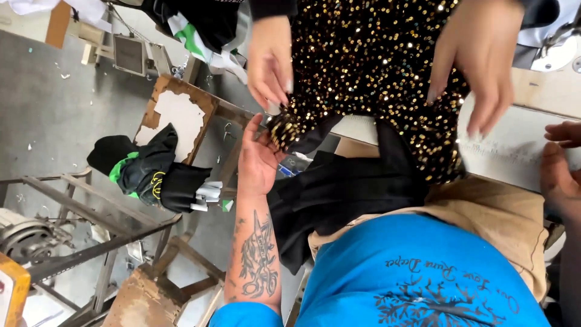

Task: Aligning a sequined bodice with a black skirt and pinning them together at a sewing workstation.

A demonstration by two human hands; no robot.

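The left hand (259, 158) pinches an edge of the black fabric strewn with gold sequins (369, 66), fingers closed on it. The right hand (560, 166) rests beside that fabric on the pale surface (514, 145), grip loosely open and empty. Another person's two hands (269, 60) hover above the sequined fabric.

The left forearm rises bare from a blue sleeve, a dark tattoo along its inner side, the wrist nearly straight. The left hand (259, 158) is turned palm up, fingers half curled, thumb and fingertips pinching a fold of sequined cloth (284, 130) at the near left edge of the table (514, 145). The right hand (560, 172) shows only partly at the frame's right side (its fingers are cut off there), resting loosely curled on the table's near right part, palm down, nothing visibly clasped.
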